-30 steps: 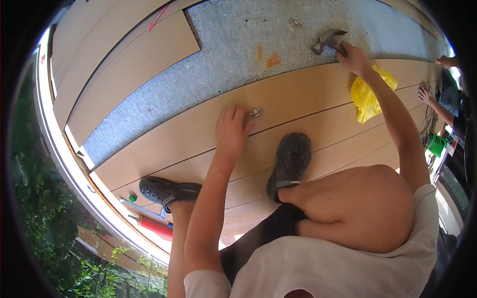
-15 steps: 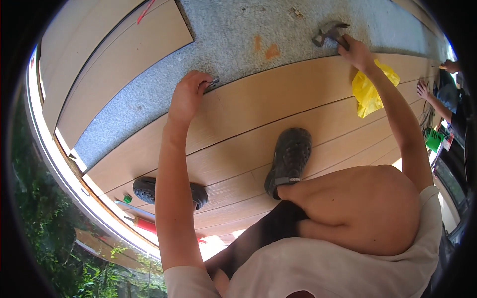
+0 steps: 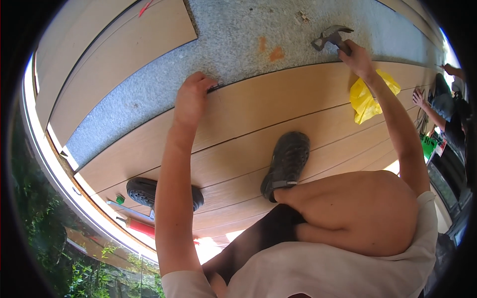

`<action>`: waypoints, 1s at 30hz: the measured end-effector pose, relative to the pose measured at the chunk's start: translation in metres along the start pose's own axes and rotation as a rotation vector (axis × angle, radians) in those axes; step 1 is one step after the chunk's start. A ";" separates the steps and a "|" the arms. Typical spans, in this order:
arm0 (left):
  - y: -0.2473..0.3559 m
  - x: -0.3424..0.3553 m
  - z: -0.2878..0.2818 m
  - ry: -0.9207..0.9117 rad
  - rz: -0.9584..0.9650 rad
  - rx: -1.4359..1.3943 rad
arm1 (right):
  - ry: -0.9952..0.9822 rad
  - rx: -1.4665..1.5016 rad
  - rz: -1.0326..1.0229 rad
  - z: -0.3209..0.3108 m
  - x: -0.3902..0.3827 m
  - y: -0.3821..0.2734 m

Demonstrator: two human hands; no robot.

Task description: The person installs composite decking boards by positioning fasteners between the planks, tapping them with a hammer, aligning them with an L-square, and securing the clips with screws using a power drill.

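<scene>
Nearest: wearer's pale shirt [image 3: 323, 263], right leg [image 3: 348, 211] bent. Dark clogs on the planks: right clog [image 3: 288, 159] in plain view, left clog [image 3: 141, 191] partly hidden by the left forearm. Outside it, along the bright sill, a small green object [image 3: 120, 199], a thin bluish strip [image 3: 130, 210] and a red tube [image 3: 140, 227].

Further out, wood-toned planks [image 3: 278, 94] laid side by side; a yellow bag [image 3: 364, 102], crumpled, lies on them at right, partly behind the right forearm.

Left hand [image 3: 193, 94] at the far edge of the outermost plank, fingers bent in, thumb and fingertips pinched on a small dark piece [image 3: 214, 87] at that edge. Most of the piece is covered; its shape cannot be made out.

Right hand [image 3: 355, 58] closed around the handle of a claw hammer [image 3: 332, 37], head over the bare grey floor [image 3: 228, 44], claw pointing right. Height above floor: cannot tell. Orange marks [image 3: 276, 53] on the floor nearby.

Beyond, upper left: another board [image 3: 139, 54], a red strip [image 3: 145, 8] near its upper end.

Far right: a co-worker, one hand [image 3: 418, 98] resting on the planks, green container [image 3: 428, 147] near.
</scene>
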State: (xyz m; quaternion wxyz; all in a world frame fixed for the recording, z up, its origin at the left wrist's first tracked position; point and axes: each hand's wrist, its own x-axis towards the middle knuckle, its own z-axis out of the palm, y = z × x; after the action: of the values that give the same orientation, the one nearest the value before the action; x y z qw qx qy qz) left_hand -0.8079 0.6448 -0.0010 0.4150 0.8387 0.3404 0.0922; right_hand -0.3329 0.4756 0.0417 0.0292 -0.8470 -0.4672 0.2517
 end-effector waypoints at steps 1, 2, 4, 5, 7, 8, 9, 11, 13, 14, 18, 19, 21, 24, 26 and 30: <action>-0.006 -0.005 0.004 0.006 -0.015 0.006 | -0.019 0.003 -0.007 0.010 0.001 -0.011; -0.001 -0.006 0.004 0.012 -0.014 0.007 | -0.033 0.037 -0.028 0.008 -0.002 -0.024; 0.014 -0.010 0.001 0.081 -0.080 -0.007 | -0.042 0.069 -0.050 0.002 0.001 -0.052; 0.019 -0.013 0.000 0.086 -0.082 -0.007 | -0.096 0.061 -0.107 -0.001 0.005 -0.069; 0.024 -0.018 -0.002 0.223 -0.256 -0.146 | -0.157 0.056 -0.170 0.001 0.015 -0.102; 0.022 -0.021 -0.001 0.222 -0.256 -0.149 | -0.241 0.156 -0.161 0.002 0.019 -0.118; 0.016 -0.026 -0.001 0.297 -0.199 0.016 | -0.323 0.258 -0.156 0.004 0.023 -0.133; 0.007 -0.035 -0.001 0.372 -0.143 0.183 | -0.312 0.165 -0.307 0.013 0.033 -0.158; 0.005 -0.043 -0.003 0.238 -0.160 0.424 | -0.296 0.076 -0.461 0.022 0.044 -0.181; 0.006 -0.045 -0.002 0.239 -0.166 0.428 | -0.306 0.001 -0.582 0.028 0.050 -0.195; 0.010 -0.047 0.005 0.344 -0.164 0.367 | -0.361 -0.114 -0.700 0.016 0.039 -0.258; 0.011 -0.047 0.006 0.348 -0.184 0.359 | -0.361 -0.116 -0.703 0.022 0.041 -0.264; 0.012 -0.046 0.007 0.355 -0.197 0.355 | -0.296 -0.135 -0.848 0.037 0.048 -0.269; 0.014 -0.047 0.008 0.368 -0.210 0.340 | -0.358 -0.301 -0.946 0.052 0.044 -0.276; 0.014 -0.049 0.009 0.381 -0.206 0.333 | -0.349 -0.324 -1.015 0.044 0.047 -0.278; 0.014 -0.048 0.010 0.375 -0.232 0.345 | -0.322 -0.178 -0.961 0.044 0.051 -0.281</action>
State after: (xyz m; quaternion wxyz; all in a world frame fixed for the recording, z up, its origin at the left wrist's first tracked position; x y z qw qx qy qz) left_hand -0.8331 0.6016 0.0094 0.2039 0.8206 0.5157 0.1381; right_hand -0.5485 0.6663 0.0633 -0.0030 -0.4866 -0.8218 0.2964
